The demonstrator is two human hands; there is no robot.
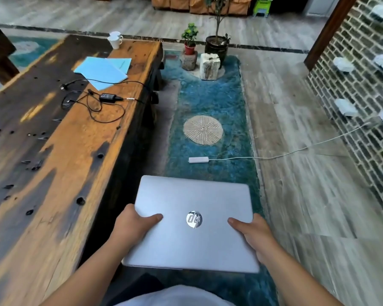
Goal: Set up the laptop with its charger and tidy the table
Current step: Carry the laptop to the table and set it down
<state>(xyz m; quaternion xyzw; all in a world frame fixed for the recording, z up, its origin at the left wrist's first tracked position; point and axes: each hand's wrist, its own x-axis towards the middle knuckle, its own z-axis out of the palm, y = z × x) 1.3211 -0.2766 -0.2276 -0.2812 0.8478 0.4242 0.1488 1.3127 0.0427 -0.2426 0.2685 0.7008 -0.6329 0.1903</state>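
The closed silver laptop with a round mirrored logo on its lid [192, 224] is held flat in the air at six o'clock in the view, above a blue-green shaggy rug [210, 102] and clear of the long worn wooden worktop [53, 155], which runs along the nine o'clock side. The left hand [134, 224] grips the laptop's left edge, thumb lying on the lid and fingers curled out of sight beneath. The right hand [250, 233] grips the right edge the same way, thumb on top.

On the worktop toward eleven o'clock lies the black charger brick [108, 97] with its thin black cable [93, 107] in loose loops beside it. Just beyond, touching the cable, sit several pale blue paper sheets [102, 70], fanned and overlapping. At the worktop's far end stands a white ceramic mug [115, 40].

On the rug at twelve o'clock from the laptop lies a white power strip [198, 160]; its white cord [285, 153] runs toward two o'clock to the grey brick wall [352, 89]. Farther along sit a round woven mat [203, 129], a pale stone block [210, 66] and two potted plants [216, 46].
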